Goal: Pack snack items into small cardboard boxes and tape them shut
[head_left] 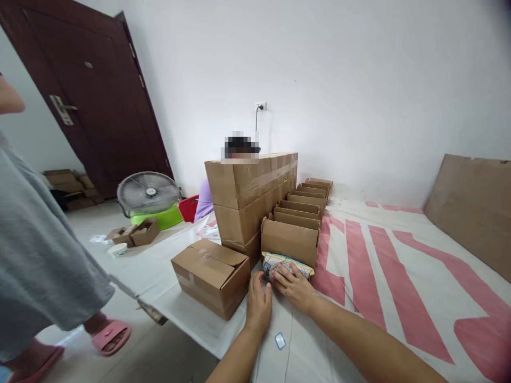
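Our right hand (293,286) lies spread over the patterned packet (274,259), fingers flat and unclosed, covering much of its print. The packet rests on the sheeted table (315,351), before the row of open boxes (296,217). Our left hand (259,306) is loosely open beside it; whether they touch, we cannot tell. Stacked cartons (255,194) hide most of a person in purple (204,199).
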`<state>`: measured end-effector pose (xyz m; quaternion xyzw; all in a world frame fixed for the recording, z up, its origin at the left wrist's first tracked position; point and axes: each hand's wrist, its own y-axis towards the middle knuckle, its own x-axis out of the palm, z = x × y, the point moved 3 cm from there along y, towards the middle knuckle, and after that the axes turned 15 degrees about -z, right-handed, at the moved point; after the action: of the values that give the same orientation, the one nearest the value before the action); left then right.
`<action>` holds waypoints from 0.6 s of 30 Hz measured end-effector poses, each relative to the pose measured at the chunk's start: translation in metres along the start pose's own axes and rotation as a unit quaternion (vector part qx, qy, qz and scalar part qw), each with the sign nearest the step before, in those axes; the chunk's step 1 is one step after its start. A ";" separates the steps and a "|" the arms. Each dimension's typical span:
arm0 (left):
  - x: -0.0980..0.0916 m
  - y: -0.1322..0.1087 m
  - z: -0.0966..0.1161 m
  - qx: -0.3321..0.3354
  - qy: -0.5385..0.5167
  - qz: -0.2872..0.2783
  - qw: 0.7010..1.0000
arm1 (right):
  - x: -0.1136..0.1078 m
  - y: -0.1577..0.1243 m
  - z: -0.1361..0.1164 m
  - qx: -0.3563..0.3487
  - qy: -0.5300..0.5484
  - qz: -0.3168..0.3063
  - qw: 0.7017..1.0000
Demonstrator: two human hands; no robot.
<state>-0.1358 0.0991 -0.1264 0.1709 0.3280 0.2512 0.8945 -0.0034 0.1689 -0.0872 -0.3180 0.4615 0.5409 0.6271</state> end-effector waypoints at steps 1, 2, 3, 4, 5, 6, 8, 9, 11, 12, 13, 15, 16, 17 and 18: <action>0.000 0.000 0.000 0.001 0.005 0.000 1.000 | -0.004 0.000 -0.002 0.004 0.010 -0.007 1.000; -0.001 0.001 0.000 0.002 0.011 0.000 1.000 | -0.010 -0.003 -0.004 0.007 0.023 -0.013 1.000; -0.001 0.001 0.001 0.003 0.015 -0.001 1.000 | -0.015 -0.007 -0.008 0.005 0.039 -0.019 0.999; -0.001 0.002 0.001 0.005 0.020 -0.001 1.000 | -0.021 -0.015 -0.014 0.002 0.058 -0.026 0.998; -0.001 0.003 0.002 0.007 0.024 -0.001 1.000 | -0.026 -0.025 -0.021 0.000 0.080 -0.035 0.996; -0.001 0.003 0.003 0.009 0.029 -0.002 1.000 | -0.029 -0.039 -0.029 0.003 0.106 -0.046 0.993; -0.001 0.003 0.005 0.014 0.038 -0.001 0.999 | -0.030 -0.074 -0.048 0.029 0.165 -0.075 0.983; -0.001 0.004 0.005 0.016 0.042 0.000 0.999 | -0.027 -0.094 -0.058 0.050 0.195 -0.086 0.976; -0.001 0.005 0.007 0.021 0.051 0.001 0.998 | -0.016 -0.136 -0.079 0.082 0.234 -0.112 0.962; -0.001 0.005 0.008 0.024 0.056 0.002 0.998 | -0.009 -0.154 -0.090 0.088 0.241 -0.119 0.959; -0.002 0.006 0.009 0.029 0.060 0.003 0.998 | -0.003 -0.170 -0.101 0.093 0.238 -0.114 0.960; -0.004 0.007 0.012 0.040 0.069 0.005 0.997 | 0.004 -0.193 -0.118 0.113 0.216 -0.091 0.965; -0.005 0.006 0.016 0.049 0.073 0.006 0.996 | 0.005 -0.200 -0.124 0.129 0.203 -0.079 0.967; -0.007 0.003 0.020 0.060 0.077 0.007 0.995 | 0.004 -0.203 -0.129 0.147 0.192 -0.070 0.968; -0.009 -0.001 0.026 0.073 0.082 0.007 0.994 | 0.001 -0.204 -0.132 0.166 0.184 -0.067 0.966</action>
<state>-0.1239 0.0901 -0.1034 0.2170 0.4165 0.2459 0.8479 0.1637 0.0072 -0.1577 -0.3337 0.6303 0.3456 0.6099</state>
